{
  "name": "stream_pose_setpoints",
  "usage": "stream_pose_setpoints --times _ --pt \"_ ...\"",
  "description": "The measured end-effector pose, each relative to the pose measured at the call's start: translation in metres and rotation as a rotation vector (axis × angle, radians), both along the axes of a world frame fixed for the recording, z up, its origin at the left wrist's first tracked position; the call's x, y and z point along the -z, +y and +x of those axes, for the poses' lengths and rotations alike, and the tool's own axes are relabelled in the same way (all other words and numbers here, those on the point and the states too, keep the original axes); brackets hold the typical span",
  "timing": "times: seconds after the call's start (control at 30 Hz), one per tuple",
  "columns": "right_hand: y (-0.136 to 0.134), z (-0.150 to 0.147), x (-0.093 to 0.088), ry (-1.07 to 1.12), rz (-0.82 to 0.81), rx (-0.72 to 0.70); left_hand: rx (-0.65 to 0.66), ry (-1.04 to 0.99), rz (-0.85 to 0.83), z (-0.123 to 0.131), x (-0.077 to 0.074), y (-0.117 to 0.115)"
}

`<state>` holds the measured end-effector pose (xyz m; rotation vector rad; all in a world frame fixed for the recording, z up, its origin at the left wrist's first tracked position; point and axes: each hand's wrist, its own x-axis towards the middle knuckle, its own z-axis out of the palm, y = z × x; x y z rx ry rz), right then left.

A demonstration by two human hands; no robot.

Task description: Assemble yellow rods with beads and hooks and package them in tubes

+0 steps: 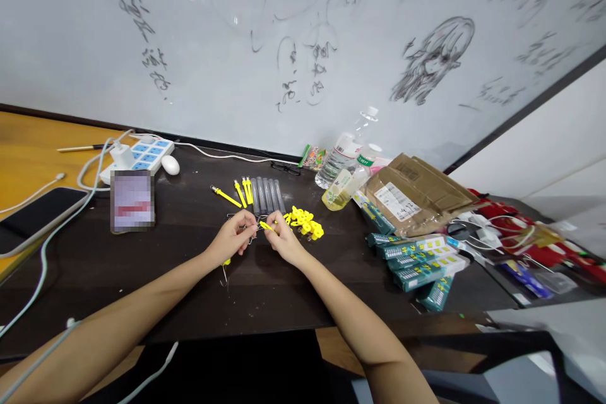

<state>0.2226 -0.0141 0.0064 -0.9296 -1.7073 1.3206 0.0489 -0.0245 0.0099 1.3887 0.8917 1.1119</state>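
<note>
My right hand (285, 241) pinches a small yellow plastic piece (266, 226) between thumb and fingers. Close beside it, my left hand (233, 238) is closed in a pinch; what it grips is too small to make out. Thin metal wire pieces (253, 240) lie between and under the hands. Just beyond my fingers, several clear tubes (267, 194) lie side by side. Left of them are several yellow sticks (239, 192) with metal tips. A pile of yellow plastic parts (307, 223) sits right of my right hand. A metal hook (225, 276) with a yellow end lies below my left hand.
To the left are a power strip (150, 154), a white mouse (170, 165), a phone (40, 218) and cables. Bottles (348, 184), a brown parcel (416, 192) and several green boxes (419, 271) stand or lie at the right. A whiteboard (213, 76) rises behind the dark table (180, 303).
</note>
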Motion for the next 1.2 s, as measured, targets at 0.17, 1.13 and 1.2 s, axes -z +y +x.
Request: stream_pose_setpoints --times 0.17,1.13,1.2 --pt "-0.002 -0.002 -0.003 -0.037 0.095 -0.039 -0.008 0.019 0.036 0.000 0.001 -0.001" --pt "-0.001 -0.002 -0.005 -0.072 0.193 -0.001 -0.178 0.563 0.445 -0.008 -0.010 -0.005" --pt "0.000 -0.002 -0.004 -0.065 0.188 0.001 -0.181 0.560 0.437 -0.008 -0.008 -0.005"
